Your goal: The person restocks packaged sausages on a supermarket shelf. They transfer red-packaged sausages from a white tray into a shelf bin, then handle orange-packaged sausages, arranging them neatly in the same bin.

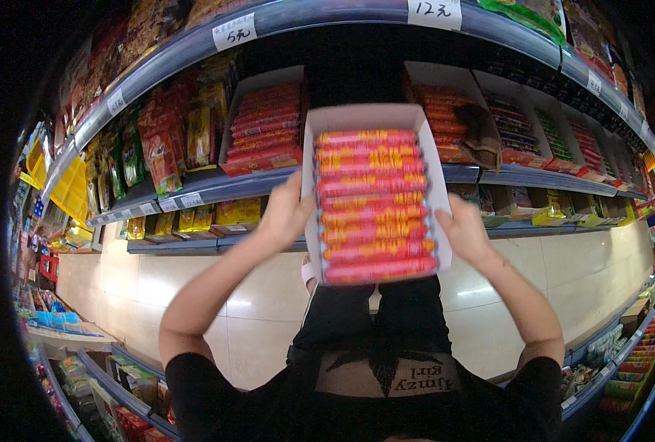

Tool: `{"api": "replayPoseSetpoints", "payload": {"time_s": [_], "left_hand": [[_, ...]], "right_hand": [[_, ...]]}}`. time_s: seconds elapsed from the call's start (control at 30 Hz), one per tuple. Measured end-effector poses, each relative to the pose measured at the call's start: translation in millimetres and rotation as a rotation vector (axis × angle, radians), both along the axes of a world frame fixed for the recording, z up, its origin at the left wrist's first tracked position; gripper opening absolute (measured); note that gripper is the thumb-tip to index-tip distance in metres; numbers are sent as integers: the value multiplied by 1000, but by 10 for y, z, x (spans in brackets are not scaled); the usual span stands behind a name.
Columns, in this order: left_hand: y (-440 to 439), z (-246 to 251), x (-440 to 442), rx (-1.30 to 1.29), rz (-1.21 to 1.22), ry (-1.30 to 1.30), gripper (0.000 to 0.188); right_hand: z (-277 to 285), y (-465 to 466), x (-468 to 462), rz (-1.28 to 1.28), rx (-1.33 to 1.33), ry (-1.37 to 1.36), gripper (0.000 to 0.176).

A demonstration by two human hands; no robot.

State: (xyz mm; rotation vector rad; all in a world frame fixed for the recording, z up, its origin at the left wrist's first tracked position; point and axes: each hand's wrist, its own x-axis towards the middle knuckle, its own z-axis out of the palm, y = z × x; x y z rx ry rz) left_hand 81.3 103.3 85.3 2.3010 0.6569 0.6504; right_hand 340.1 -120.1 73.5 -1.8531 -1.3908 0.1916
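Observation:
An open white cardboard box (440,221) is held up in front of me, tilted so that its contents face the camera. Red-and-yellow wrapped sticks (374,201), which look like packaged sausages, fill it in a stack. My left hand (290,212) grips the box's left side, and my right hand (464,225) has hold of its right side. Behind the box is a dark gap in the shelf, between a box of red sticks (265,124) on the left and a box of orange-red sticks (446,119) on the right.
A brown cloth (484,138) hangs over the right-hand box's edge. The upper shelf's rail (333,19) curves above, bearing price tags. Green and red packets (159,143) stand at left on the middle shelf (239,185). More stocked shelving (134,395) lies behind me, across the tiled floor (250,326).

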Motion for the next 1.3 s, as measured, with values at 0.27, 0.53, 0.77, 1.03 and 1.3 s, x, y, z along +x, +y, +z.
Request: {"api": "replayPoseSetpoints", "payload": {"time_s": [0.27,0.53,0.77,1.03,1.3], "left_hand": [[1374,388,986,147,133,437,32],[1791,277,1461,418,155,663,30],[2000,104,1679,499,232,636,30],[2266,-146,1791,466,298,606,29],[2059,-121,1615,598,285,532,30]], "right_hand": [[82,1506,1000,-41,-242,-455,21],[190,2228,1073,-247,-603,-369,25],[220,2266,904,-304,-571,-432,24],[148,2370,870,-294,-533,-581,22],[264,2013,995,-274,-484,-594,29]]}}
